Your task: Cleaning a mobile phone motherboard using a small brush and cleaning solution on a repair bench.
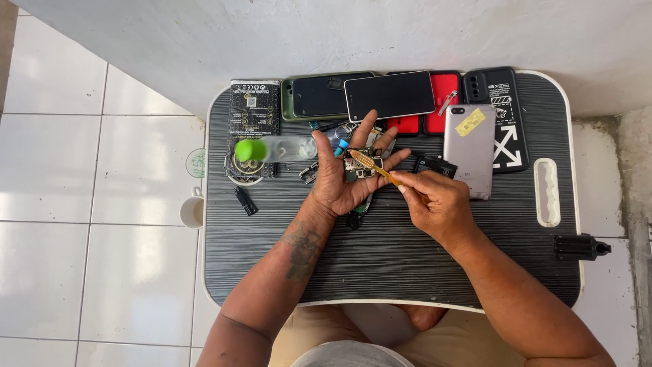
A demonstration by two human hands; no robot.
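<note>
I am cradling a small green circuit board point(360, 166) in the open palm of my left hand point(346, 180), fingers spread and only lightly curled, so the board is lying flat above the middle of the dark ribbed lap tray point(387, 265). My right hand point(438, 204) is pinching a toothbrush point(380, 170) by its yellowish handle, fingers closed tight around it, and the bristle head is resting on the board. Under my left hand a few loose phone parts are lying; I think they are frame pieces, though they are mostly hidden. Just right of the board a small black battery point(435, 165) is lying flat, and beside it a silver phone point(470, 149) with a yellow sticker is lying back up. Along the far edge a phone in a green case point(319, 95), a black-screened phone point(388, 95), a red case point(445, 88) and a black patterned case point(499, 102) are lined up. To the far left a clear bottle with a green cap point(272, 149) is lying on its side. Left of the tray, a white mug point(192, 211) is standing on the tiled floor point(81, 204).
</note>
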